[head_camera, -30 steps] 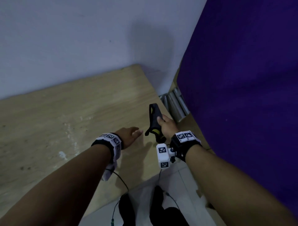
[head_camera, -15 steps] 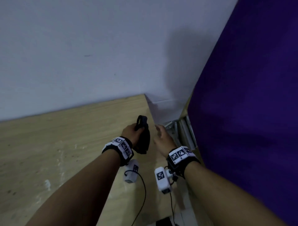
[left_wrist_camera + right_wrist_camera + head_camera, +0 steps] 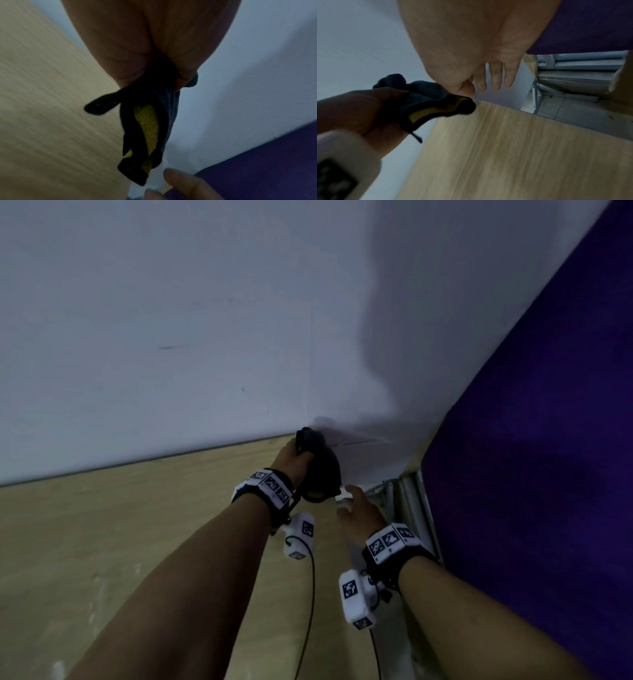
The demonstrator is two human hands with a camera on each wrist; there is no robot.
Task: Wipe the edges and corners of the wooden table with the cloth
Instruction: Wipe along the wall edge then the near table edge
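Two bare forearms reach forward over a pale wooden table (image 3: 102,542), each wrist wearing a black band with printed white markers and a small white camera block. The right hand (image 3: 359,510) is nearer; its fingers (image 3: 495,75) are straight and relaxed, holding nothing, and it hovers over the table's right edge just beside the cloth. A little farther on, the left hand (image 3: 291,457) has its fingers curled tightly round the cloth (image 3: 320,470), gripping its bunched top so the rest hangs down.

The cloth is dark, almost black, with a bright yellow inner face showing between its folds, and a short dark tab sticks out from one side. It hangs at the table's far right corner, where the tabletop meets a plain white wall (image 3: 205,320). Whether it touches the wood cannot be told.

Judging by this, the wiping appears to be barely under way or about to begin at this corner; pale smudges on the near tabletop suggest much remains. A purple curtain (image 3: 548,440) hangs to the right.
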